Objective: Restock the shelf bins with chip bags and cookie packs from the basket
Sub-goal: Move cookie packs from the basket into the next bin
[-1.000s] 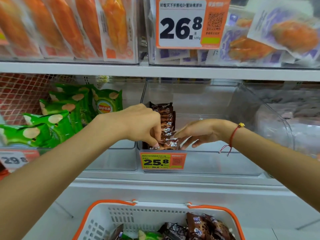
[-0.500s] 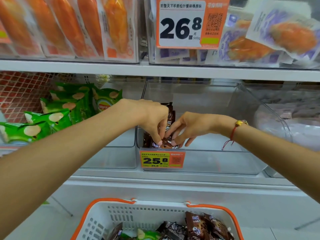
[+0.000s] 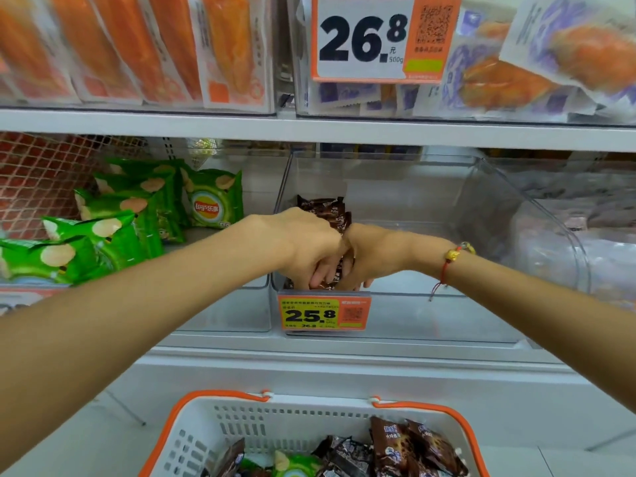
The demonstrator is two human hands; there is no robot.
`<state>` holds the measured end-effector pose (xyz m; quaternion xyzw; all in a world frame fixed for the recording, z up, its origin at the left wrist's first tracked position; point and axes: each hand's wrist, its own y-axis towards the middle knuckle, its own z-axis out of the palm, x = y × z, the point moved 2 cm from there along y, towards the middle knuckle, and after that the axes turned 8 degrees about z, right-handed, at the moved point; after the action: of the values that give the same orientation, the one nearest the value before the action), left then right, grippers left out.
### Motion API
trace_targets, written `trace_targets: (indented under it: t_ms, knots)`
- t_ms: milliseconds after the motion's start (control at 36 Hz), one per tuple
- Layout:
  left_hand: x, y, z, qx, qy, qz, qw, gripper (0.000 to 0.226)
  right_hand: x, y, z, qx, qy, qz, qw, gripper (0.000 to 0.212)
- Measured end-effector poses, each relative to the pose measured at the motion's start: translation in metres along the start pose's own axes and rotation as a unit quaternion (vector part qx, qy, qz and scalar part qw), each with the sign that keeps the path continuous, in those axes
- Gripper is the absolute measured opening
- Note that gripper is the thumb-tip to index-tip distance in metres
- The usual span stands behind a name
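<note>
**Both hands on the cookie packs in the middle bin**

A row of brown cookie packs [image 3: 330, 215] stands at the front left corner of the clear middle bin [image 3: 447, 208], just behind its yellow and orange price tag [image 3: 324, 313]. The left hand [image 3: 306, 246] reaches in from above with its fingers curled down around the front packs. The right hand [image 3: 375, 253] comes in from the other side, its fingers curled against the same packs, so the two hands meet and touch over the row. A red string bracelet [image 3: 447, 266] with a gold bead sits on the right wrist.

In the bin to the left lie green chip bags [image 3: 113, 222], some upright at the back and others tipped forward. Below, a white basket [image 3: 275, 421] with orange handles holds more brown cookie packs [image 3: 406, 445] and a green chip bag [image 3: 296, 464]. On the shelf above stand orange packets [image 3: 137, 46] and a large price sign [image 3: 375, 36].
</note>
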<state>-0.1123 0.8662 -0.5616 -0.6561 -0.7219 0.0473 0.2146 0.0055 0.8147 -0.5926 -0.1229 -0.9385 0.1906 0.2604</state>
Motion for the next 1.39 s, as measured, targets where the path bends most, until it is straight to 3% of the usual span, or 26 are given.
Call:
trace_targets:
  t_ms: [56,139,194,278,389,528,694,861,972,1056,1139,1278,1389]
  knots:
    - [0.002,-0.005,-0.009,0.001,0.007,-0.006,1.000,0.019,-0.002,-0.007,-0.008,0.021,0.028,-0.008,0.999,0.027]
    - [0.013,-0.008,-0.008,-0.002,0.044,-0.021,0.999,0.057,-0.014,-0.014,-0.016,-0.030,0.078,0.012,0.996,0.047]
    - [0.015,-0.006,-0.003,0.018,0.045,-0.021,0.999,0.068,-0.021,-0.013,-0.014,-0.033,0.095,0.034,0.994,0.057]
    - [0.014,-0.002,0.002,0.037,0.022,-0.011,0.999,0.064,-0.024,-0.014,-0.004,0.013,0.141,0.047,0.989,0.051]
    - [0.013,0.001,0.004,0.063,0.017,-0.015,0.998,0.058,-0.023,-0.010,0.003,0.005,0.234,0.059,0.971,0.035]
    - [0.003,0.009,-0.002,0.089,0.053,-0.029,0.994,0.045,-0.006,0.006,0.008,-0.003,0.191,0.070,0.979,0.023]
    - [0.008,0.004,0.000,0.155,0.016,-0.055,0.986,0.049,-0.005,0.002,0.010,-0.001,0.224,0.093,0.970,0.021]
    - [0.004,-0.006,0.006,0.068,0.015,-0.062,0.996,0.041,-0.017,-0.031,0.011,-0.018,0.226,0.094,0.969,0.041]
    - [0.001,-0.025,0.007,-0.085,-0.046,-0.079,0.992,0.030,-0.020,-0.062,0.010,-0.151,0.133,0.051,0.978,0.036]
    - [-0.015,-0.047,0.006,-0.211,-0.113,-0.094,0.966,0.027,-0.016,-0.090,0.017,-0.251,0.093,-0.018,0.963,0.024]
    - [-0.038,-0.069,0.014,-0.287,-0.169,-0.100,0.938,0.024,-0.008,-0.116,0.040,-0.308,0.068,-0.061,0.947,0.015]
    - [-0.078,-0.085,0.062,-0.311,-0.300,-0.133,0.892,0.016,-0.017,-0.117,0.105,-0.209,0.038,-0.050,0.976,0.013]
    - [-0.108,-0.077,0.117,-0.244,-0.383,-0.143,0.879,0.012,-0.035,-0.097,0.158,-0.108,0.005,0.005,0.994,0.015]
